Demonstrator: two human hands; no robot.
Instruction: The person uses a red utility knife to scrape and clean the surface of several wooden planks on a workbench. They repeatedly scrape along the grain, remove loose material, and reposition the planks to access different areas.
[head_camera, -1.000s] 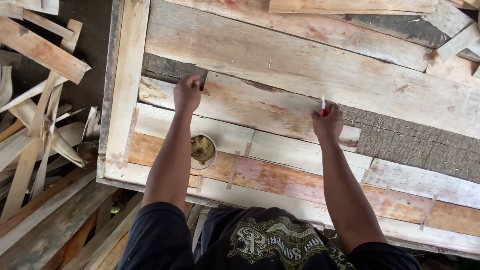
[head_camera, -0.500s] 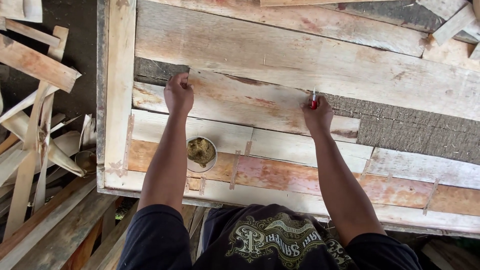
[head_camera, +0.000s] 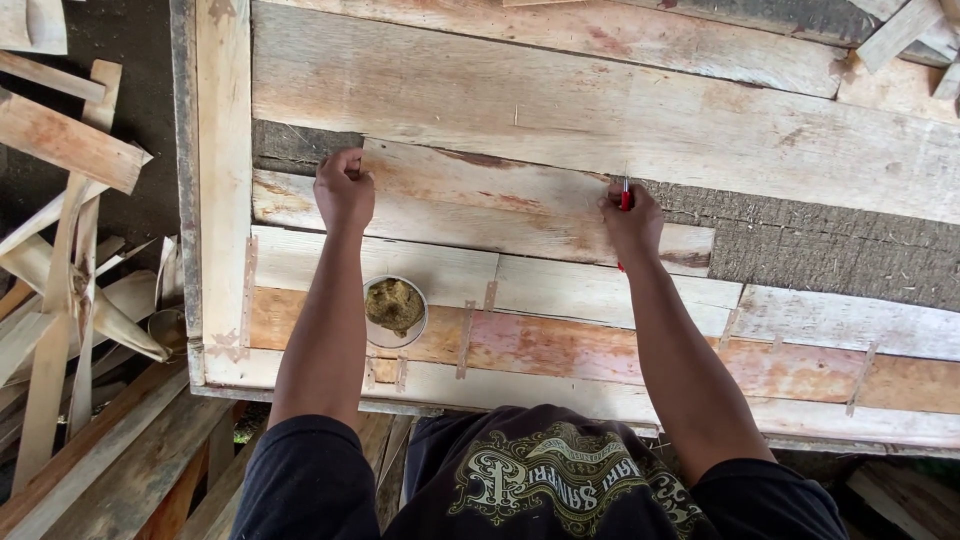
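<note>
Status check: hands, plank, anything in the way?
Left hand grips plank end. Right hand holds red pen at plank's top edge. Small bowl sits below, clear.

A small round bowl (head_camera: 395, 311) of brownish fibrous stuff sits on the boards below me, near the panel's lower edge. Thin metal strips (head_camera: 466, 340) bridge the seams between the lower boards. Off the panel's left side lies a heap of loose wood offcuts (head_camera: 70, 250), with long planks (head_camera: 110, 450) slanting underneath.
</note>
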